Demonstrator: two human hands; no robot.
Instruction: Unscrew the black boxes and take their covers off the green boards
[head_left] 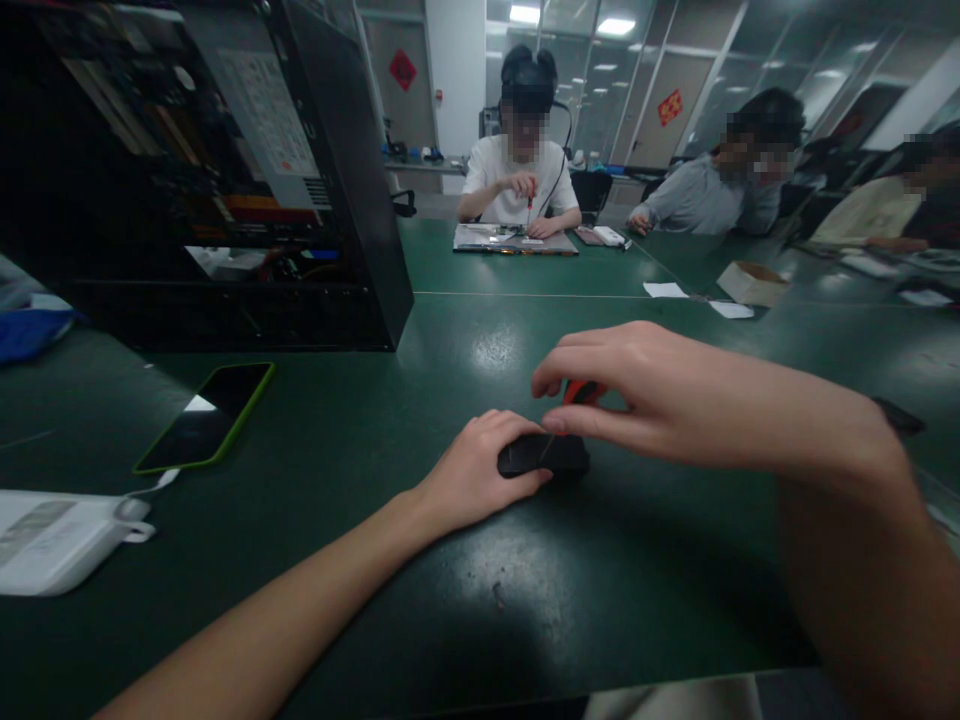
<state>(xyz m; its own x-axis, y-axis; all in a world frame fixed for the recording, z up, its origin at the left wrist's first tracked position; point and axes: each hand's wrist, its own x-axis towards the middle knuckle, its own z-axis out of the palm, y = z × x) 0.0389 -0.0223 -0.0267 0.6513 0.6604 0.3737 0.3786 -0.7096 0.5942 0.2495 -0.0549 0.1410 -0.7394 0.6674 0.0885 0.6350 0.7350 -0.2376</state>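
Left hand (480, 460) grips 1 black block (568, 460) centre on the near side of the green table (435, 350), right hand (637, 385) grips red-handled screwdriver (583, 391) tilted over it: tip could skid into left hand if block twists.

Left hand (480, 470) grips black device (562, 457) on green table (405, 630); right hand (626, 385) holds red-handled screwdriver (580, 391).
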